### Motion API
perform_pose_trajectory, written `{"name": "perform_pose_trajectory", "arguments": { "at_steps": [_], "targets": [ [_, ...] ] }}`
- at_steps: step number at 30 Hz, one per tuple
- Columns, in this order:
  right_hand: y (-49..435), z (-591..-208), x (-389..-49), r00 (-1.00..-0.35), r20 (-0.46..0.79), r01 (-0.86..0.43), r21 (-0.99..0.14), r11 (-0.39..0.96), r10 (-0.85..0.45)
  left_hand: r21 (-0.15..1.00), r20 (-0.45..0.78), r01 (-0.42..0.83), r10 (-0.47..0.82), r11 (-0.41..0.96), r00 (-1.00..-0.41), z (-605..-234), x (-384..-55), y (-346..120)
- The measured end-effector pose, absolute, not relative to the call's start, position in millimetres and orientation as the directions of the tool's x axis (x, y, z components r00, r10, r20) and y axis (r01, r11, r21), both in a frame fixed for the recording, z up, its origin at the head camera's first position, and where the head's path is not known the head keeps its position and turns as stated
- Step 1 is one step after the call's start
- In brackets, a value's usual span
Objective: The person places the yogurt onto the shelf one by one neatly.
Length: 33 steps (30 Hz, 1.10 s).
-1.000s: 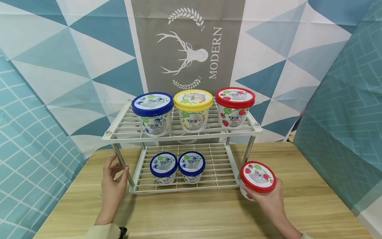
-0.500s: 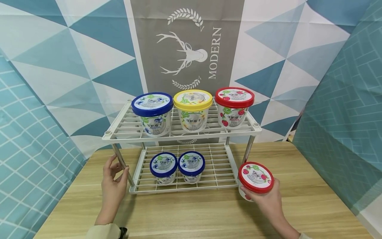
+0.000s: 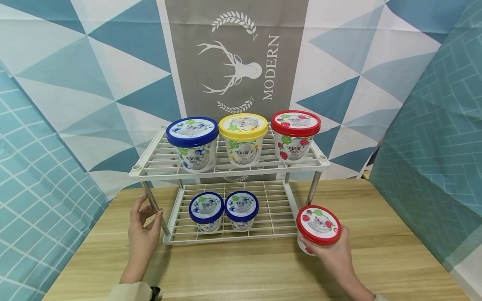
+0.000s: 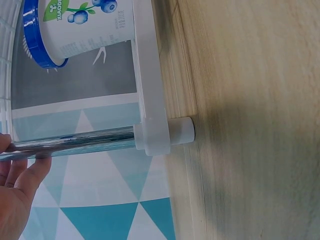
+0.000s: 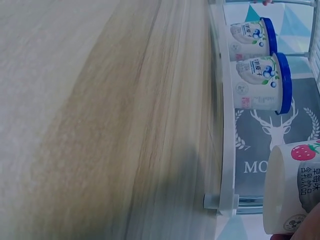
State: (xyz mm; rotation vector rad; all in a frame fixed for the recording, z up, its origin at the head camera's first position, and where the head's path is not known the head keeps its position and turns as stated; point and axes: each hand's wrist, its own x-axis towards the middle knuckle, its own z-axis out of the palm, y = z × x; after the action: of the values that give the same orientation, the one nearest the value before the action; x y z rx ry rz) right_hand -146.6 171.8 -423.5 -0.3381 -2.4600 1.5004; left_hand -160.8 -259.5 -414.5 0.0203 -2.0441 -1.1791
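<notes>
My right hand (image 3: 333, 253) grips a small red-lidded strawberry tub (image 3: 318, 225) at the front right corner of a two-tier rack (image 3: 226, 172). In the right wrist view the tub's white base (image 5: 274, 192) shows off the tabletop. On the other side, my left hand (image 3: 144, 234) holds the rack's front left metal post (image 4: 75, 142) between thumb and fingers. Two small blue-lidded blueberry tubs (image 3: 206, 207) stand side by side on the lower shelf (image 3: 278, 209), left of its right-hand part.
Along the upper shelf stand three larger tubs: a blue-lidded one (image 3: 193, 144), a yellow-lidded one (image 3: 244, 139) and a red-lidded one (image 3: 295, 136). The rack's right front post (image 3: 313, 188) rises just behind the held tub. A wooden table (image 3: 233, 271) lies beneath, with patterned cloth (image 3: 339, 50) behind.
My right hand has carried the red-lidded tub slightly left and a little nearer to me, along the rack's front right corner. The left hand stays on the post.
</notes>
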Motion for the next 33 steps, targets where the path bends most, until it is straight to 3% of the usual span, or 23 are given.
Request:
{"name": "perform_pose_trajectory", "arguments": {
  "at_steps": [27, 33],
  "targets": [
    [148.1, -424.0, -152.1, -0.949, 0.066, 0.074, -0.903, 0.423, 0.308, 0.757, 0.591, 0.333, -0.371, 0.562, -0.717, -415.6, -160.6, -260.2],
    [140.6, -425.6, -155.5, -0.942, 0.109, 0.032, -0.913, 0.407, 0.317, 0.754, 0.593, 0.331, -0.37, 0.567, -0.715, -415.3, -160.4, -260.1]
  ]
}}
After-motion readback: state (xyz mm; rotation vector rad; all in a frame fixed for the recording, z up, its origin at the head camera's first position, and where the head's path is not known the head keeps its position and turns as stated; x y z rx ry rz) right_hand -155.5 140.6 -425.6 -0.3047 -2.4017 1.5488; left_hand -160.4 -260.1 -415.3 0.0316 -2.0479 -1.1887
